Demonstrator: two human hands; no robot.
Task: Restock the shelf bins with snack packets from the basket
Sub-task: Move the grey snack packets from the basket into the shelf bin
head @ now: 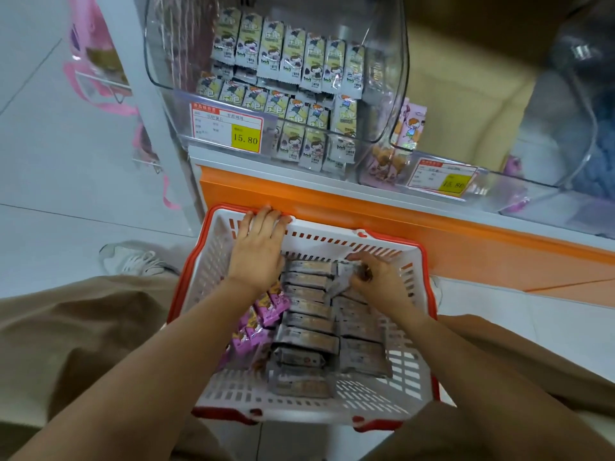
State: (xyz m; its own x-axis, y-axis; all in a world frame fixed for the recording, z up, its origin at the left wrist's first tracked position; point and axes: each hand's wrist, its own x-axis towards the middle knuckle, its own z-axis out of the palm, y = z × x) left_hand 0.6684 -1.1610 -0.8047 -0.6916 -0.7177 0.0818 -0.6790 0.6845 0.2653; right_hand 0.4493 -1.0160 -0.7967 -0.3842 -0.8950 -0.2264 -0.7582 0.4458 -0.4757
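Note:
A white basket with a red rim [412,331] sits on the floor between my knees. Two rows of grey snack packets [309,339] fill its middle, and pink packets [266,311] lie along its left side. My left hand [259,247] grips the basket's far rim with the fingers curled over it. My right hand [376,274] is closed on a grey packet [342,277] at the far end of the right row. Above, a clear shelf bin [166,78] holds several upright grey and yellow packets [286,61].
A second clear bin [492,191] to the right holds a few pink packets [411,121]. Price tags reading 15.80 [246,138] hang on both bins. An orange shelf edge [366,207] runs just beyond the basket. My shoe [133,259] rests on the grey floor at left.

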